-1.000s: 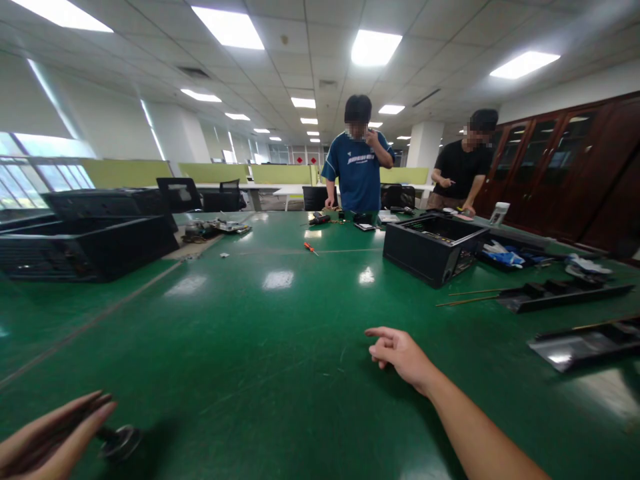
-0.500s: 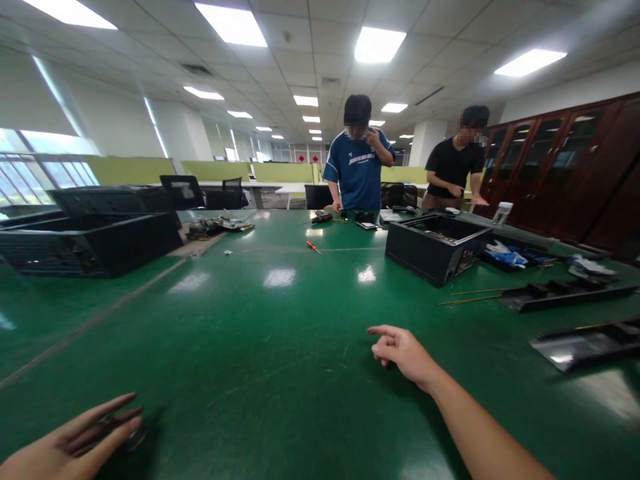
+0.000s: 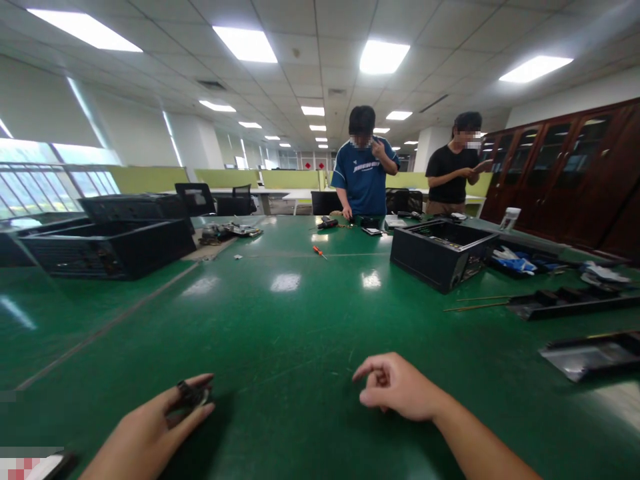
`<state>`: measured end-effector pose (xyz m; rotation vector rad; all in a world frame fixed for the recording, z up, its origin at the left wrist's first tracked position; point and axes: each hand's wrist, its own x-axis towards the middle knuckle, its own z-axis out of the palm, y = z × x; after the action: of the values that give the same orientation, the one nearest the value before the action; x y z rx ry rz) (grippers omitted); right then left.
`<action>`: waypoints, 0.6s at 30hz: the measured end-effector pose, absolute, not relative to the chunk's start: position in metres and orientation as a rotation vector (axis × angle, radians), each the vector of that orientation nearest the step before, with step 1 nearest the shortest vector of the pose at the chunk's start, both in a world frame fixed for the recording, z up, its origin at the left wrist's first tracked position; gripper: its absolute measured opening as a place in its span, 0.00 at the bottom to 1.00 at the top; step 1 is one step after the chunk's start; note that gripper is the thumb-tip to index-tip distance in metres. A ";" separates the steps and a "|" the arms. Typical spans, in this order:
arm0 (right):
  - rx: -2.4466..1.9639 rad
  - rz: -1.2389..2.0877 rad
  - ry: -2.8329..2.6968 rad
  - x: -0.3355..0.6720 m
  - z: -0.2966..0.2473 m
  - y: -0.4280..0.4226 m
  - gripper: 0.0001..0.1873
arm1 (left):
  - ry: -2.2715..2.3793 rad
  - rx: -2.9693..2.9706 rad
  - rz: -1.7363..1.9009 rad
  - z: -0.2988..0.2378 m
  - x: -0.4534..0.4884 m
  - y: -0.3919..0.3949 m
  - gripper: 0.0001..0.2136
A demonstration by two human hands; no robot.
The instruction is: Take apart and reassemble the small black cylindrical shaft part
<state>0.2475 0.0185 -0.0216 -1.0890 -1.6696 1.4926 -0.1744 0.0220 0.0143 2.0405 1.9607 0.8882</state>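
Left hand (image 3: pixel 150 430) low over green table (image 3: pixel 280 333), thumb and fingers pinched on small dark part (image 3: pixel 193 395) at the fingertips; exact form of part not discernible. Right hand (image 3: pixel 397 389) just right of it, resting on the table, fingers loosely curled, holding nothing. Ahead of right hand, well apart: open black case (image 3: pixel 440 253). Beyond left hand, far off: stacked black cases (image 3: pixel 110 240). Orange screwdriver (image 3: pixel 319 252) between them. Two persons standing at far edge.
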 end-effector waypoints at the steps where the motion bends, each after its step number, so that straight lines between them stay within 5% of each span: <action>1: -1.077 1.558 -1.718 0.241 -0.018 0.013 0.17 | 1.855 2.081 0.827 0.020 -0.152 0.018 0.19; 6: -1.107 1.492 -1.784 0.225 -0.009 -0.003 0.18 | 1.463 2.208 0.806 0.038 -0.049 0.004 0.25; 9: -1.141 1.343 -1.787 0.226 -0.012 -0.001 0.25 | 1.367 2.255 0.840 0.038 -0.016 0.002 0.18; 12: -1.125 1.229 -1.841 0.227 -0.017 0.000 0.32 | 1.315 2.346 0.878 0.031 -0.005 -0.001 0.11; 18: -1.168 0.967 -2.024 0.222 -0.013 -0.008 0.31 | 1.163 2.445 0.962 0.007 -0.014 -0.005 0.17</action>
<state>0.2223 -0.0075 -0.0129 -1.1682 -2.0239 0.9671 -0.0136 -0.0051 0.0072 2.4445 1.1634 0.9620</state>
